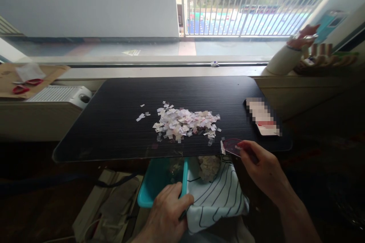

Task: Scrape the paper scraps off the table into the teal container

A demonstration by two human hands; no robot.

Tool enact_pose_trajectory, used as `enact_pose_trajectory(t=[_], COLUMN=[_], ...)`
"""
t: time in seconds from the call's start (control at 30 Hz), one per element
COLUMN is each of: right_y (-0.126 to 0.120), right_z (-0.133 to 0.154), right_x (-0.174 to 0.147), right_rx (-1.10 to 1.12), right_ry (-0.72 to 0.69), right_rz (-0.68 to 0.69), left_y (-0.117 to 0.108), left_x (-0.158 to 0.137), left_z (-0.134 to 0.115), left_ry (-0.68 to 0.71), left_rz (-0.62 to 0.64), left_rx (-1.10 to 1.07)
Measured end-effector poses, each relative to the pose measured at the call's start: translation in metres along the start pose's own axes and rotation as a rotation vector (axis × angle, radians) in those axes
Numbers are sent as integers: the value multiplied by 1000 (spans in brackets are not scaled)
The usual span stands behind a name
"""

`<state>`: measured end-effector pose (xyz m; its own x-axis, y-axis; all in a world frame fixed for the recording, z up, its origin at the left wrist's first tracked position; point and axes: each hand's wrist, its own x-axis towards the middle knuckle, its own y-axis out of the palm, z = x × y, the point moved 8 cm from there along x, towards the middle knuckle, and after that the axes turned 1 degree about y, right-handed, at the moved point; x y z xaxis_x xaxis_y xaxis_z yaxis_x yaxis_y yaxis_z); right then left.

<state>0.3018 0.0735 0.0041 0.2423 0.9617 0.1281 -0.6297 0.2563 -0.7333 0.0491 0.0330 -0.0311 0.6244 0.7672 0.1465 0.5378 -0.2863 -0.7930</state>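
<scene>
A loose pile of small white paper scraps point(186, 121) lies in the middle of the black tabletop point(128, 95). At the table's front right edge my right hand point(264, 171) pinches a thin, see-through pinkish plastic sheet point(232, 147); a white scrap stands at the sheet's left end. Below the front edge, my left hand point(169, 207) is closed round the rim of a turquoise plastic bin point(145, 190). Against the bin's right side is a white cloth with dark stripes point(221, 193), and a clump of paper scraps point(209, 169) sits on it, partly under the table.
A phone point(262, 117), its screen blurred, lies at the table's right. Red-handled scissors point(21, 89) rest on brown cardboard point(54, 71) at the left, above a white radiator point(61, 95). A pale vase point(285, 60) stands on the sill by the window.
</scene>
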Motion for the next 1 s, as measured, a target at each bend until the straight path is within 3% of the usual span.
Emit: enact_pose_trajectory(t=[0.33,0.7,0.9,1.0], right_y=[0,-10,-9,-4], right_z=[-6,-11,-12,-14], right_x=[-6,-2,-3,-9], right_rx=[25,26,60,49], right_ry=[24,19,33,52], right_rz=[34,-87,-63,18], left_y=[-4,-3,-2,-3], left_x=[-1,-3,-1,-1], left_z=[-6,-9,-10,-11], left_ry=[2,15,15,27], left_rz=[-8,-10,7,-7], left_rx=[15,32,27,30])
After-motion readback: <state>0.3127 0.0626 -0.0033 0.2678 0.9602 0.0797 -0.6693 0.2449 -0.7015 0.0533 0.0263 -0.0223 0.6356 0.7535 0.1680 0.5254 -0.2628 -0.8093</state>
